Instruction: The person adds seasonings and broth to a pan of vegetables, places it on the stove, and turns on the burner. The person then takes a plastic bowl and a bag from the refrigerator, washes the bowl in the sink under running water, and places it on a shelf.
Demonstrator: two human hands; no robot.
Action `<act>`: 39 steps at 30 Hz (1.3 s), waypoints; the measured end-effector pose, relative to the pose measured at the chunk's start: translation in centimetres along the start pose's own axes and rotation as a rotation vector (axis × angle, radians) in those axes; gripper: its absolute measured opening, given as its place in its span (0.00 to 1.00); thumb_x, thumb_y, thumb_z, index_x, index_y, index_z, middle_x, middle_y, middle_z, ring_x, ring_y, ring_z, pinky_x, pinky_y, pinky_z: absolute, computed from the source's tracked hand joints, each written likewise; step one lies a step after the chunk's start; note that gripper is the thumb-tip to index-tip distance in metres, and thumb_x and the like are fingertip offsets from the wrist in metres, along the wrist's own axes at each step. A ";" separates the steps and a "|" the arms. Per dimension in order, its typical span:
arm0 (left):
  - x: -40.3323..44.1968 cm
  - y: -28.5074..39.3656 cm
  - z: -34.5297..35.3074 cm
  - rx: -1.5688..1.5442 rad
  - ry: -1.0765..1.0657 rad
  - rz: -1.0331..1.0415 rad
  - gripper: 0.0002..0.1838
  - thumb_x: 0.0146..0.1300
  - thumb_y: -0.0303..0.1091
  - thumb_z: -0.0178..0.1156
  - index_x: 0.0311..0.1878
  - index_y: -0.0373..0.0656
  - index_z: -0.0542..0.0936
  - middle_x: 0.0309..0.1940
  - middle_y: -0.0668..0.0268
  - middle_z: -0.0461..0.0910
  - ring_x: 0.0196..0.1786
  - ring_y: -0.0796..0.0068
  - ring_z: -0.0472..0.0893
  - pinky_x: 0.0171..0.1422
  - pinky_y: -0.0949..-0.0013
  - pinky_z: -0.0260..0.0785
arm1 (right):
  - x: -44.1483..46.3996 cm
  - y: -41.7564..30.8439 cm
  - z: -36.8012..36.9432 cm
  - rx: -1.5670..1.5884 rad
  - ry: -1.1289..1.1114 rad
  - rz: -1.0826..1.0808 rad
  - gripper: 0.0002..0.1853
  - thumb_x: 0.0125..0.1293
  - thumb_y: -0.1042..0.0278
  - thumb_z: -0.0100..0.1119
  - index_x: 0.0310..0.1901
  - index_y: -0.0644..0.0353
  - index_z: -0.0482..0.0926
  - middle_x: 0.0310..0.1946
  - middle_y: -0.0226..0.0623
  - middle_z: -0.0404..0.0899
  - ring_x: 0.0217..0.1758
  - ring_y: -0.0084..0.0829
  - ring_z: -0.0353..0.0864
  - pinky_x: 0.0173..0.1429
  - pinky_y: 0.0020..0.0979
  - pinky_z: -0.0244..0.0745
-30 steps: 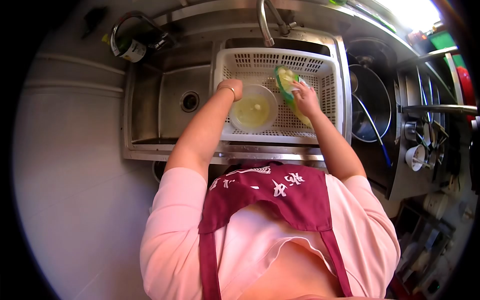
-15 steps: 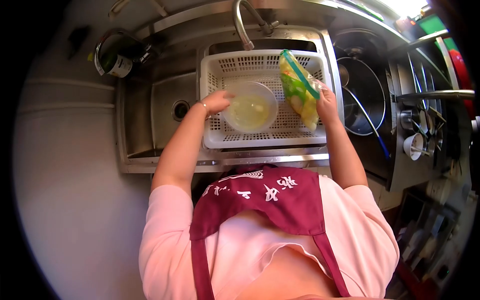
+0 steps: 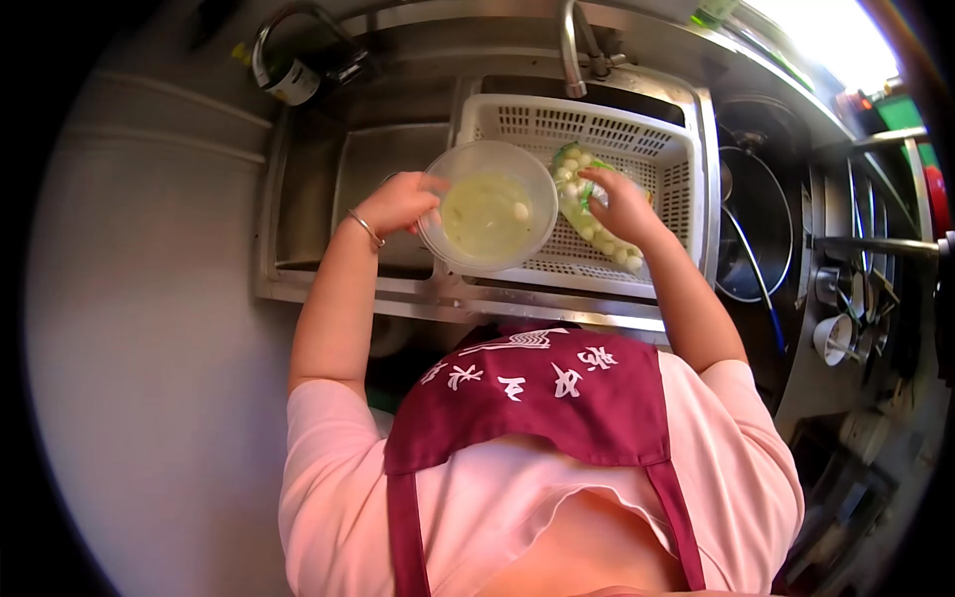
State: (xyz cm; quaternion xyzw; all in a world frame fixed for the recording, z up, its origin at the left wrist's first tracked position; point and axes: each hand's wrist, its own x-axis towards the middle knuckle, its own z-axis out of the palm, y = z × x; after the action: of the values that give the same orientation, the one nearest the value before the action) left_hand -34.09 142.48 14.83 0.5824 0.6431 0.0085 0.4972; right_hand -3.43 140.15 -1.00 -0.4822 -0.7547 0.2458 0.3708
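Note:
My left hand point(image 3: 402, 204) grips the left rim of a clear plastic bowl point(image 3: 453, 169), which is lifted at the basket's left side. Pale yellowish liquid and a small whitish round piece show in the bowl. A clear bag with green print point(image 3: 580, 194), holding several pale round pieces, lies in the white perforated basket point(image 3: 680, 199). Just over the bag's right side is my right hand point(image 3: 622, 207), fingers apart and curved; whether its fingertips touch the bag is unclear.
The basket sits in the right basin under a curved faucet point(image 3: 572, 60). To its left is a steel sink basin point(image 3: 388, 149). A bottle point(image 3: 294, 84) stands at the back left. At right are a large wok point(image 3: 741, 239), a blue-ended handle point(image 3: 775, 323) and a white bowl point(image 3: 834, 338).
My left hand has lifted the bowl out of the basket, towards the left. The bag now lies lower in the basket, and my right hand has let go of its top edge.

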 end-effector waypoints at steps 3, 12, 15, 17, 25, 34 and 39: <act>-1.7 -1.7 -2.0 -0.007 0.011 -0.005 0.23 0.54 0.28 0.48 0.54 0.38 0.75 0.24 0.65 0.78 0.19 0.83 0.70 0.21 0.78 0.64 | 3.2 -9.1 -2.7 0.263 -0.022 0.076 0.10 0.56 0.75 0.58 0.41 0.60 0.78 0.41 0.38 0.78 0.42 0.35 0.80 0.46 0.33 0.76; -9.0 -9.6 -8.3 -0.020 0.063 0.033 0.23 0.51 0.28 0.48 0.53 0.35 0.75 0.23 0.65 0.77 0.19 0.81 0.70 0.22 0.76 0.64 | 9.5 -25.2 12.7 -0.773 -1.030 -0.451 0.11 0.53 0.71 0.57 0.40 0.56 0.80 0.34 0.38 0.81 0.41 0.39 0.82 0.41 0.37 0.76; -9.1 -11.3 -8.9 -0.048 0.104 0.034 0.23 0.50 0.27 0.47 0.51 0.35 0.77 0.22 0.66 0.75 0.20 0.80 0.71 0.22 0.74 0.64 | 10.3 -25.7 14.6 -0.770 -1.117 -0.478 0.13 0.52 0.72 0.56 0.42 0.57 0.79 0.36 0.40 0.81 0.41 0.40 0.82 0.42 0.37 0.76; -9.2 -13.1 -9.3 -0.062 0.124 0.030 0.23 0.50 0.27 0.47 0.51 0.35 0.77 0.22 0.66 0.75 0.20 0.79 0.71 0.23 0.74 0.65 | 10.2 -25.4 16.2 -0.667 -0.995 -0.464 0.11 0.53 0.71 0.56 0.39 0.56 0.81 0.36 0.40 0.81 0.41 0.39 0.82 0.42 0.36 0.76; -11.7 -21.4 -14.9 -0.075 0.277 -0.082 0.26 0.54 0.26 0.46 0.59 0.37 0.70 0.23 0.64 0.76 0.19 0.79 0.71 0.22 0.74 0.65 | 11.3 -29.1 11.5 0.189 -0.423 -0.344 0.14 0.55 0.70 0.56 0.45 0.60 0.75 0.37 0.42 0.79 0.36 0.34 0.80 0.43 0.32 0.75; -7.8 -28.3 -20.1 0.568 0.967 -0.158 0.28 0.58 0.29 0.48 0.65 0.51 0.62 0.39 0.48 0.76 0.36 0.53 0.79 0.39 0.57 0.73 | 9.2 -21.8 11.1 0.553 -0.321 0.242 0.11 0.61 0.70 0.56 0.45 0.63 0.75 0.32 0.33 0.78 0.33 0.22 0.79 0.39 0.25 0.74; -9.0 -26.4 -20.3 0.657 1.209 -0.058 0.29 0.60 0.29 0.48 0.66 0.59 0.59 0.49 0.47 0.71 0.44 0.48 0.77 0.43 0.54 0.73 | 6.7 -19.4 10.4 0.587 -0.301 0.391 0.11 0.62 0.71 0.55 0.45 0.64 0.74 0.34 0.34 0.78 0.33 0.24 0.80 0.39 0.26 0.74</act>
State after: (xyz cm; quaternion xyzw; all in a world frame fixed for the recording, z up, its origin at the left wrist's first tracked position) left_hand -68.36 138.74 15.21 0.5783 0.7922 0.1231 -0.1513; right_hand -24.07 138.10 9.03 -0.4489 -0.5919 0.5856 0.3243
